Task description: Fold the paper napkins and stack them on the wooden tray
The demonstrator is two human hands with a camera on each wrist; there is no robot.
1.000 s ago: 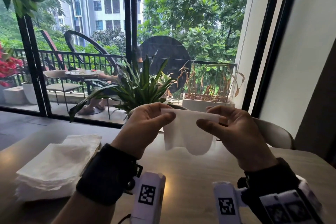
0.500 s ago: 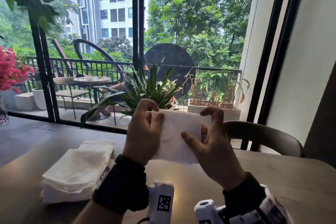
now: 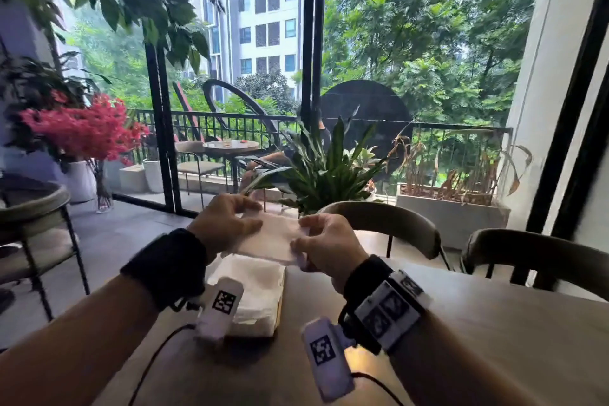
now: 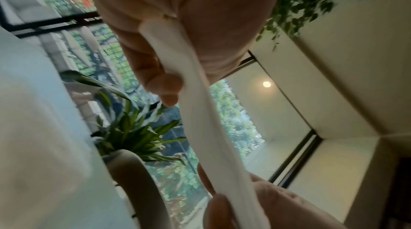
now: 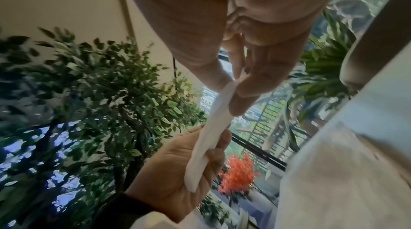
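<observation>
Both hands hold one folded white napkin (image 3: 271, 237) level in the air, just above the stack of napkins (image 3: 257, 293). My left hand (image 3: 255, 216) pinches its left end between thumb and fingers. My right hand (image 3: 301, 236) pinches the right end. The stack lies on the wooden tray (image 3: 282, 301), of which only a thin right edge shows. The left wrist view shows the napkin (image 4: 200, 109) edge-on, pinched by the left fingers (image 4: 164, 83). The right wrist view shows the napkin (image 5: 211, 127) stretched between my right fingertips (image 5: 240, 92) and the left hand (image 5: 177, 162).
The wooden table (image 3: 461, 333) stretches to the right of the tray. Two curved chair backs (image 3: 389, 221) (image 3: 540, 254) stand at its far side. A potted green plant (image 3: 329, 175) is behind them by the window. A round side table (image 3: 29, 204) stands at left.
Both hands have carried the napkin leftward, from beside the stack to just over it. The loose lower flap that hung down is now folded up, so the napkin is a flat rectangle.
</observation>
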